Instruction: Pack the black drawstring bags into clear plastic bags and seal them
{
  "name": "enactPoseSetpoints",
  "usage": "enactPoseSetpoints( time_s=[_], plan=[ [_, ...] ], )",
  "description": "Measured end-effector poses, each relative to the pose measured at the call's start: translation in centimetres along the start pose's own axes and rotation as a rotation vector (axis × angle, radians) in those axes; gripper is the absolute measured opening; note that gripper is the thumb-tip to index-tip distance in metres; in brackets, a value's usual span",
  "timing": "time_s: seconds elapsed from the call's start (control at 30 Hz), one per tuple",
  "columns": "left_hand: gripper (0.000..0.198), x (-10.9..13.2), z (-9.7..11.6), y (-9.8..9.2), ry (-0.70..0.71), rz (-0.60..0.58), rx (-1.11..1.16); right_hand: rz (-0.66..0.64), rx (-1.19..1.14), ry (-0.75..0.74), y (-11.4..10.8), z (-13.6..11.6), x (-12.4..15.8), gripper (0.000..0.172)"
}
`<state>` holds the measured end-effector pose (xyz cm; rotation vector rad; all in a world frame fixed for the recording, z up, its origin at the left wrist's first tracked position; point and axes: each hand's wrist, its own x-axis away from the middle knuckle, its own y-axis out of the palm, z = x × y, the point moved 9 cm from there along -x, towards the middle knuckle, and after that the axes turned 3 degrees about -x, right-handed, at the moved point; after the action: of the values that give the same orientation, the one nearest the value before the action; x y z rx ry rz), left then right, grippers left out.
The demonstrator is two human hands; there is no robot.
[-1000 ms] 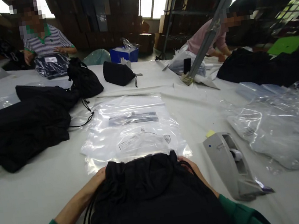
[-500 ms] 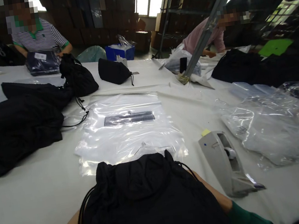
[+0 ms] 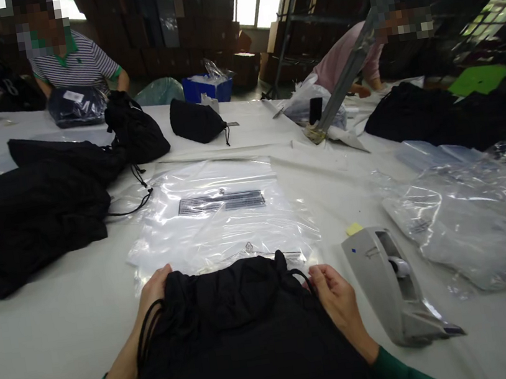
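Observation:
A black drawstring bag (image 3: 251,346) fills the bottom middle, its gathered top towards the table and loops of cord at both upper corners. My left hand (image 3: 154,291) is closed at the upper left corner, some fingers hidden behind the cloth. At the upper right corner, beside the cord, the thumb and fingers of my right hand (image 3: 336,294) pinch together; the edge of the clear plastic is very close there. Just beyond the black bag lies a stack of clear plastic bags (image 3: 221,231) with a printed warning panel.
A grey tape dispenser (image 3: 384,284) stands at right, beside loose clear plastic (image 3: 470,228). Black cloth bags (image 3: 30,208) lie at left, and a small black pouch (image 3: 196,120) farther back. A metal post (image 3: 356,56) rises at back right. Two people work across the table.
Both hands have come into sight from behind the black bag, at its upper corners. The top plastic bag's near edge has shifted and spread slightly. The view has turned a little.

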<state>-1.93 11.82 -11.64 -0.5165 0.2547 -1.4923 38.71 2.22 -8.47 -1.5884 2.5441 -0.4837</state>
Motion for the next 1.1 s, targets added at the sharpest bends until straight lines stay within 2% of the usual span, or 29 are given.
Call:
enactPoseSetpoints(
  time_s=[0.1, 0.23, 0.27, 0.33, 0.4, 0.47, 0.57, 0.73, 0.9, 1.0, 1.03, 1.1],
  plan=[
    [0.041, -0.5, 1.2, 0.0, 0.012, -0.102, 0.037, -0.025, 0.052, -0.042, 0.3, -1.2, -0.6, 0.037],
    [0.036, -1.4, 3.7, 1.1, 0.086, -0.406, -0.035, -0.342, -0.062, 0.101, 2.8, -1.2, -1.3, 0.027],
    [0.034, -1.8, 4.1, 1.4, 0.096, -0.455, -0.067, -0.408, -0.087, 0.144, 3.4, -1.2, -1.4, 0.025],
    [0.025, -2.6, 4.6, 2.4, 0.112, -0.505, -0.121, -0.454, -0.027, 0.157, 3.7, -1.2, -1.6, 0.022],
    [0.027, -3.2, 4.7, 3.5, 0.117, -0.456, -0.162, -0.392, 0.135, 0.080, 3.4, -1.5, -2.4, 0.023],
    [0.040, -3.5, 4.4, 4.3, 0.111, -0.326, -0.187, -0.277, 0.282, -0.022, 3.0, -2.1, -3.1, 0.029],
    [0.053, -2.7, 3.4, 4.7, 0.065, -0.130, -0.190, -0.167, 0.359, -0.110, 3.1, -2.6, -3.6, 0.039],
    [0.056, -1.4, 2.1, 3.4, -0.008, 0.082, -0.124, -0.202, 0.372, -0.160, 4.9, -2.0, -4.3, 0.050],
    [0.055, -1.1, 2.8, 2.9, 0.025, 0.195, -0.067, -0.212, 0.324, -0.145, 7.0, -1.5, -5.8, 0.065],
    [0.054, 0.2, 3.6, 1.9, 0.101, 0.238, -0.049, -0.100, 0.303, -0.216, 5.5, -2.9, -5.3, 0.067],
    [0.055, 1.1, 3.6, 1.2, 0.130, 0.247, -0.051, -0.063, 0.301, -0.243, 4.2, -3.3, -4.6, 0.065],
    [0.059, 3.4, 2.5, -0.8, 0.182, 0.247, -0.063, -0.084, 0.313, -0.359, 1.3, -3.6, -2.4, 0.057]
  ],
)
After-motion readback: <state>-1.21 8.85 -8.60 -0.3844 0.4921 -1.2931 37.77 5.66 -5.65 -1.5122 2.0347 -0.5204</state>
